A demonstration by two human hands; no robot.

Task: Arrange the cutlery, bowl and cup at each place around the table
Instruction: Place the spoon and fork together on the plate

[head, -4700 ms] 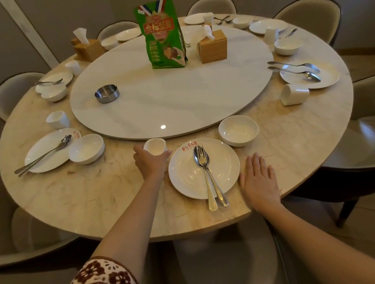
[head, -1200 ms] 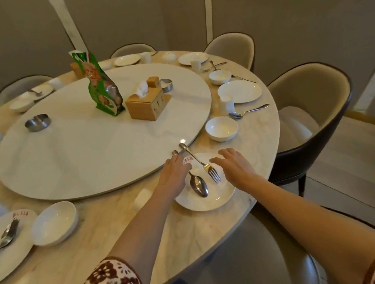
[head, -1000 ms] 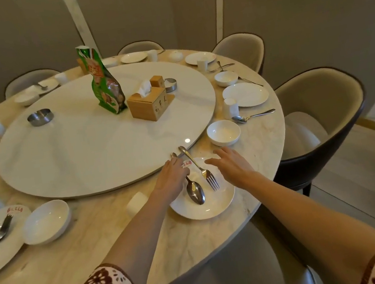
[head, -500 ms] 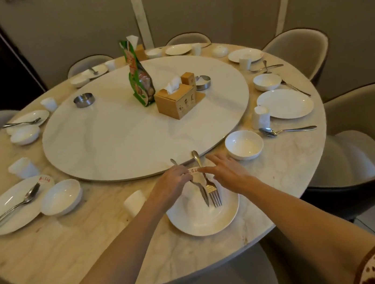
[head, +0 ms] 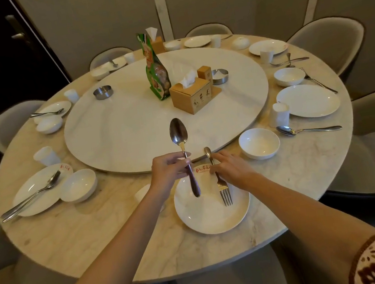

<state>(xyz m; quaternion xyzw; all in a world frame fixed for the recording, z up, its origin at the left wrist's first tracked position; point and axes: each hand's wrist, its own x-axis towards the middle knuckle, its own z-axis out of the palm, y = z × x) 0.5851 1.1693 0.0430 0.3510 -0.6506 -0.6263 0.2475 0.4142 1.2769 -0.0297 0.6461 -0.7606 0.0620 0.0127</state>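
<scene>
**A:** From the head view, where is the spoon?

**B:** The left hand (head: 170, 171) holds it lifted above the plate (head: 214, 218). Its fingers (head: 174, 159) pinch the spoon (head: 178, 132) at mid-handle. The bowl end points away toward the turntable (head: 111, 134), and the handle end hangs over the plate.

**A:** And the right hand?

**B:** The right hand (head: 231, 168) has its fingers closed on the handle of the fork (head: 222, 188). The tines rest on the plate and point toward the person.

**A:** Bowl and cup?

**B:** The bowl (head: 259, 142) stands on the counter (head: 92, 230) near the plate, to its right and farther off. The cup (head: 141, 192) sits left of the plate, mostly hidden behind the left wrist. I cannot tell whether it is upright.

**A:** The middle?

**B:** A tissue box (head: 190, 98) and a green bag (head: 156, 73) stand on the turntable.
</scene>
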